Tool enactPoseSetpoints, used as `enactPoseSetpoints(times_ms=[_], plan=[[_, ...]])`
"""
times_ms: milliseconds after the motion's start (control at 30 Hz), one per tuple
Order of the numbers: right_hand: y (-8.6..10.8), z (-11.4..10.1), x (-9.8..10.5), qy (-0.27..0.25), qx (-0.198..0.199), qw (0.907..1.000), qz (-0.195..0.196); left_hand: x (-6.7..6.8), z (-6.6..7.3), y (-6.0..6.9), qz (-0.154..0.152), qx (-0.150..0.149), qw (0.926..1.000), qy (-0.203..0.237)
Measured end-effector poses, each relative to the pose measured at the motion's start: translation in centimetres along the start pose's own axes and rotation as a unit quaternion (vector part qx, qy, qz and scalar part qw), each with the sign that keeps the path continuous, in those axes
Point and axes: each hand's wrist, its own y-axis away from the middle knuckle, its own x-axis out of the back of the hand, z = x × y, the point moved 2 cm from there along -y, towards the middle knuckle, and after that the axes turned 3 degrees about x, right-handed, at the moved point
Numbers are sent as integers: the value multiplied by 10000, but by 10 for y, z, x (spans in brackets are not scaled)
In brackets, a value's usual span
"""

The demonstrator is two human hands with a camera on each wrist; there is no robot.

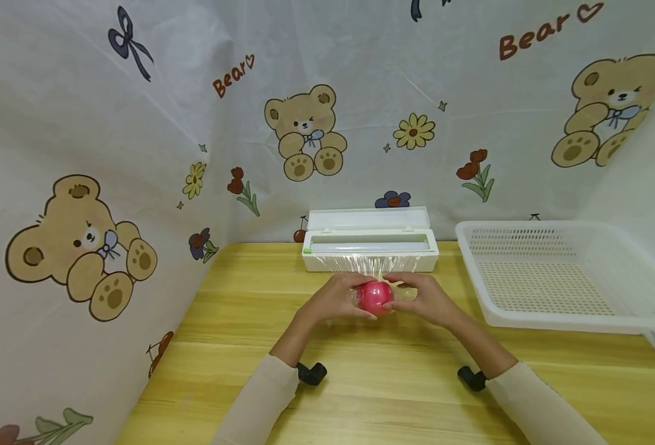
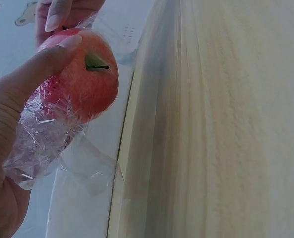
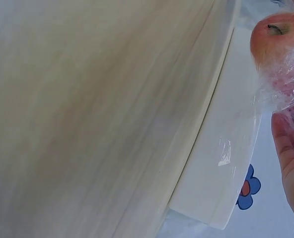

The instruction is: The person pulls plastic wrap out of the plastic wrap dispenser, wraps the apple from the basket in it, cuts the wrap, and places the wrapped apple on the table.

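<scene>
A red apple, partly covered in clear plastic wrap, is held between both hands in front of the wrap box. My left hand grips its left side; in the left wrist view the thumb lies on the apple near the stem. On the opposite side my right hand holds the apple and the crumpled wrap, its thumb and forefinger at the fruit. A stretched sheet of film runs from the hands back to the white wrap box, whose lid stands raised. In the right wrist view, the right hand is cut off by the frame edge.
A white perforated basket stands on the right of the wooden table. Behind the table hangs a cloth printed with bears and flowers. A black wrist mount shows at the left cuff, another at the right.
</scene>
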Motion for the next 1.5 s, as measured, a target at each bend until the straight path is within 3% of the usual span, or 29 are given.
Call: enactPoseSetpoints(times_ms=[300,600,767,1100,1267,1500], plan=[[1,-1,-3,-18,-5,10000,-83,2,-5,0,-198,267,9991,281],[1,-6,-6,124,-2,9996,-272,2,-7,1,-278,262,9977,553],[1,-10,-9,148,233,9991,-308,3,-7,3,-392,354,9958,749],[-6,-16,-5,902,861,9917,-316,4,-7,7,-417,566,9914,1108],[-7,-16,-2,725,743,9939,-367,4,-7,10,-233,589,9943,861],[-8,-6,-3,439,360,9981,-253,8,-2,10,183,100,9992,339]])
